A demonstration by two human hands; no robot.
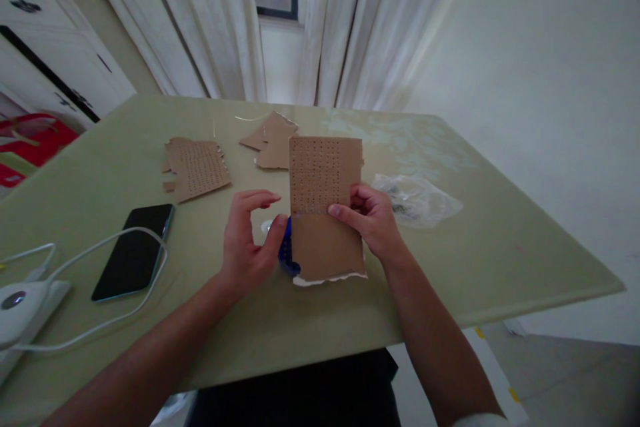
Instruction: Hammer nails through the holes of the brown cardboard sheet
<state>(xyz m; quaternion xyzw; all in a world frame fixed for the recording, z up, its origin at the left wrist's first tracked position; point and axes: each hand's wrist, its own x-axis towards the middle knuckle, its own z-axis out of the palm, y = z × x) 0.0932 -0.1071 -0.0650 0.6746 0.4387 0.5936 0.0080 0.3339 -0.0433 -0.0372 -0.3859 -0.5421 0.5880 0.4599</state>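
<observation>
- The right hand is gripping the right edge of a cardboard sheet, holding it upright over the table.
- The left hand is curling half-open beside the sheet's left edge, thumb touching a blue object behind it.
- A phone, a plastic bag and cardboard scraps are lying nearby.

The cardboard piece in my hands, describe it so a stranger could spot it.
On the pale green table, at the near middle, the right hand holds up a tall brown cardboard rectangle. Unlike the ragged flat scraps behind, it has neat hole rows on top.
</observation>
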